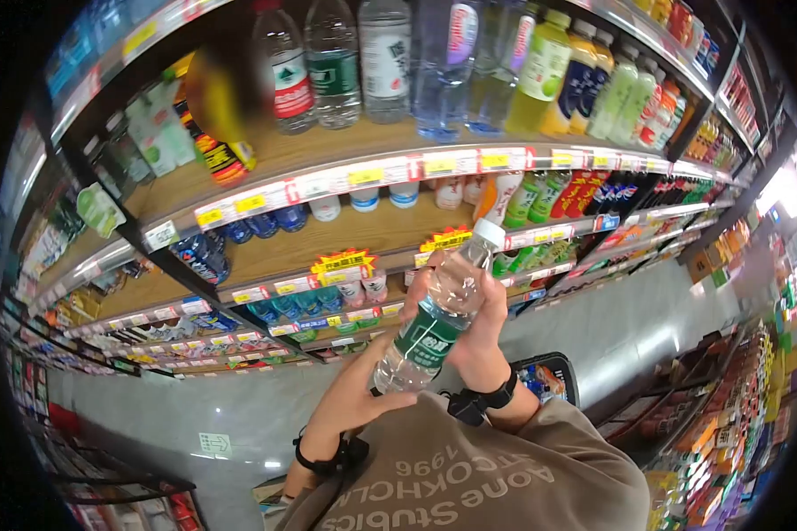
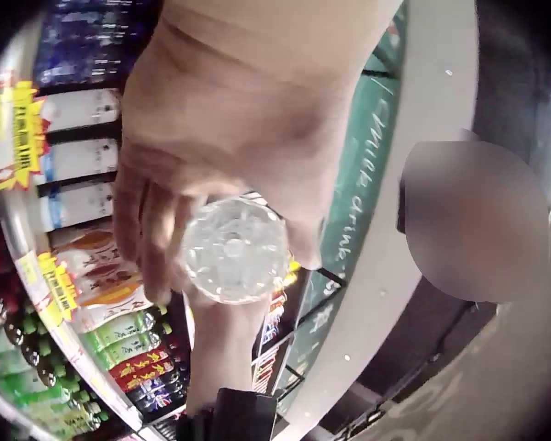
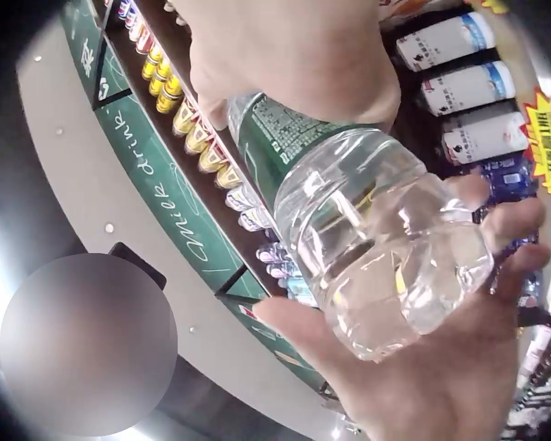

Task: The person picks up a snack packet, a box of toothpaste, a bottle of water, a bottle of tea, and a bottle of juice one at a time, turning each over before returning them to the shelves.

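Observation:
A clear plastic water bottle (image 1: 432,332) with a green label and white cap is tilted in front of my chest, cap toward the shelves. My right hand (image 1: 481,332) grips it around the label, the thumb along one side; in the right wrist view this hand (image 3: 298,55) covers part of the label. My left hand (image 1: 359,389) lies by the bottle's base, thumb spread away from the fingers. The right wrist view shows the left palm (image 3: 441,386) beneath the base, its fingers loosely extended. In the left wrist view the round base (image 2: 236,250) shows between left fingers and thumb.
Shelves of drinks stand ahead, with a wooden upper shelf (image 1: 345,146) holding several water bottles (image 1: 332,66) and price labels along its edge. Below are more bottles and yellow promotion tags (image 1: 344,265). A dark basket (image 1: 549,376) with goods is beyond my right forearm, over the grey floor (image 1: 611,323).

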The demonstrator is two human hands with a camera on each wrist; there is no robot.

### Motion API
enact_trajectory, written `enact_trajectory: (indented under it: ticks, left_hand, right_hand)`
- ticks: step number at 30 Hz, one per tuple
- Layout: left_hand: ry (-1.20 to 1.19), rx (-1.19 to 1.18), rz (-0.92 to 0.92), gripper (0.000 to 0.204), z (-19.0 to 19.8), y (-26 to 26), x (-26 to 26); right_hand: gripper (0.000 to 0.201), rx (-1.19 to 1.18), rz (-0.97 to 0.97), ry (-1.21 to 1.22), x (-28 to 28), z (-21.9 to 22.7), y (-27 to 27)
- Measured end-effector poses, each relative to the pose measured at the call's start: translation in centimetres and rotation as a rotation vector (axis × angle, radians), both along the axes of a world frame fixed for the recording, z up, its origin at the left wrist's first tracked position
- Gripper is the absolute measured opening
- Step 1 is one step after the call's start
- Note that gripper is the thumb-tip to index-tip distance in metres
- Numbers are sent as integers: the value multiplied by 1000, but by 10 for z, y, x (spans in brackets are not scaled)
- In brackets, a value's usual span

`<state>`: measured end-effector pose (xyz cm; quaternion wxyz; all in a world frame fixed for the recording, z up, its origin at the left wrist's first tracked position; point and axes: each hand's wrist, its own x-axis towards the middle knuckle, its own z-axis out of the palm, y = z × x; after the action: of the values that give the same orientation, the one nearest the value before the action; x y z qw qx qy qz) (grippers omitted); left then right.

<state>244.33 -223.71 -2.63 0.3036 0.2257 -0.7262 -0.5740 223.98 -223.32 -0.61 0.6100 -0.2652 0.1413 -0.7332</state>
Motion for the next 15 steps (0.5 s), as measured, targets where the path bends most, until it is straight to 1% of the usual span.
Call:
enact_trajectory:
  ticks: [2, 3, 5, 6, 7, 8, 9, 10, 11, 12, 13, 14, 15]
  left_hand:
    - [152, 137, -148, 86, -28, -14, 20]
    - [134, 136, -208, 87, -31, -20, 31]
    - [93, 129, -328, 89, -35, -32, 53]
    - [85, 108, -333, 91, -40, -34, 61]
    - [77, 86, -334, 92, -47, -34, 68]
    - [71, 65, -332, 94, -55, -36, 75]
    - [27, 95, -364, 105, -63, -40, 83]
    - [62, 91, -318, 108, -59, -41, 87]
    - [97, 94, -273, 112, -56, -38, 89]
    - [128, 103, -228, 115, -54, -36, 95]
    - [52, 151, -245, 125, -61, -40, 104]
    - [51, 146, -247, 118, -60, -41, 112]
    - [50, 144, -247, 111, -56, -44, 120]
  right_hand:
    - [64, -73, 83, 22, 14, 2, -2]
    - [67, -47, 125, 40, 22, 6, 0]
    - [68, -80, 191, 154, 32, 4, -1]
    - [68, -98, 228, 211, 39, 3, -2]
    - [70, -94, 285, 177, 50, 3, -2]
    - [71, -115, 298, 230, 59, 1, -4]
    - [72, -136, 312, 281, 69, -1, -7]
    - [73, -155, 326, 331, 79, -3, -8]
    - [75, -113, 289, 371, 90, 2, -4]
    - [75, -134, 264, 417, 99, -1, -7]
    - [76, -151, 238, 462, 108, -8, -9]
    - [76, -166, 213, 507, 116, -12, -10]
    - [77, -121, 121, 468, 131, -1, -7]
